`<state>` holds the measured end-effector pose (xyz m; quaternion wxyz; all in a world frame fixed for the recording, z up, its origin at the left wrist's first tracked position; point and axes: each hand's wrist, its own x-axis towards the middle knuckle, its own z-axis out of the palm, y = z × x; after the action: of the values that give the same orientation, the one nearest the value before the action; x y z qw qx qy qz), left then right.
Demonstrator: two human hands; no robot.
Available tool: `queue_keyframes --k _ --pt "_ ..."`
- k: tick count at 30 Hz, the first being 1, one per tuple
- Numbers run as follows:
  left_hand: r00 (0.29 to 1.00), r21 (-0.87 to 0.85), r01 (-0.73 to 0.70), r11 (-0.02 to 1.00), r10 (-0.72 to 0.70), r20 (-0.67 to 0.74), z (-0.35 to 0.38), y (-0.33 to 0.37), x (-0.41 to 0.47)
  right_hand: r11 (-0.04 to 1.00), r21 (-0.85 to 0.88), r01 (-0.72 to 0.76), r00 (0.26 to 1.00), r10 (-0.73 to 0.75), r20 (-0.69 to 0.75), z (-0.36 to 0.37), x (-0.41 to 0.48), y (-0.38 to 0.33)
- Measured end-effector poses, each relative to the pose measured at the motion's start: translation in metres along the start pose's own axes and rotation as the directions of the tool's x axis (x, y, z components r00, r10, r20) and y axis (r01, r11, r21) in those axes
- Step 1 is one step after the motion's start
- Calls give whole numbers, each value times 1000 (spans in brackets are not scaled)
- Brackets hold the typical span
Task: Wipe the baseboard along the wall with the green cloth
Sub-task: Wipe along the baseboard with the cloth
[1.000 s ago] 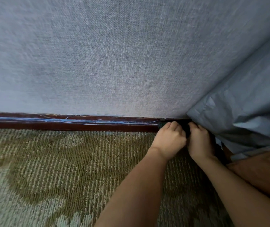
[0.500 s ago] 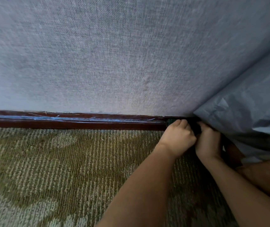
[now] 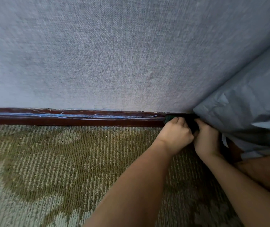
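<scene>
A dark red-brown baseboard (image 3: 75,119) runs along the foot of the grey fabric-textured wall (image 3: 114,54), with pale blue streaks on its upper ledge. My left hand (image 3: 176,136) and my right hand (image 3: 207,140) are side by side at the baseboard's right end, both closed on the dark green cloth (image 3: 168,119). Only a small bunch of the cloth shows past my left fingers and in the shadow between the hands. The cloth is pressed against the baseboard.
Grey-blue fabric (image 3: 245,112) hangs down at the right and covers the baseboard beyond my right hand. A brown surface (image 3: 265,171) lies below it at the right edge. Patterned olive and pale carpet (image 3: 57,169) covers the floor up to the baseboard.
Both hands with the cloth have slid a little to the right along the baseboard, towards the hanging fabric. The grip is unchanged.
</scene>
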<state>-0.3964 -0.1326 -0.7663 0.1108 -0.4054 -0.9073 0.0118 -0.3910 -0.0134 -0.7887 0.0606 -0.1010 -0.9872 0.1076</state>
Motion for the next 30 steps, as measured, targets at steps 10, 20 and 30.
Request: queue_keyframes --k 10,20,30 --pt "993 42 -58 997 53 105 8 -9 -9 997 28 75 994 -77 83 -7 -5 -15" --pt "997 79 -71 994 71 0 6 -35 -40 974 46 220 966 -224 128 -4 -10 -32" --pt "981 60 -163 985 168 -94 -5 -44 -56 875 -99 474 877 -479 -38 -23 -34 -34"
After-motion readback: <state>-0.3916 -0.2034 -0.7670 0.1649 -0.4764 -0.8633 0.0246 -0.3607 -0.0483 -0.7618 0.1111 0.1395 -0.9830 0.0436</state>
